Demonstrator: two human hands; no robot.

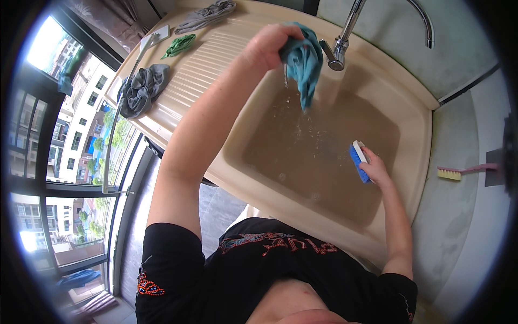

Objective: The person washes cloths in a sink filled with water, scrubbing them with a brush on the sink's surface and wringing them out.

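Observation:
My left hand (272,45) grips a bunched wet teal cloth (306,65) above the back left part of the sink basin (238,121). Water drips from the cloth into the murky water (307,162) below. At the basin's right side, my right hand (374,165) holds a scrub brush (359,161) with a white back and blue bristles, low over the water. The chrome faucet (340,50) stands at the back rim, just right of the cloth.
Left of the basin, the ribbed drainboard (202,69) bears a dark grey cloth (145,90), a green cloth (179,45), a grey cloth (206,15) and a long-handled squeegee (141,50). A pink-handled brush (449,173) hangs at the right wall. Windows are at the left.

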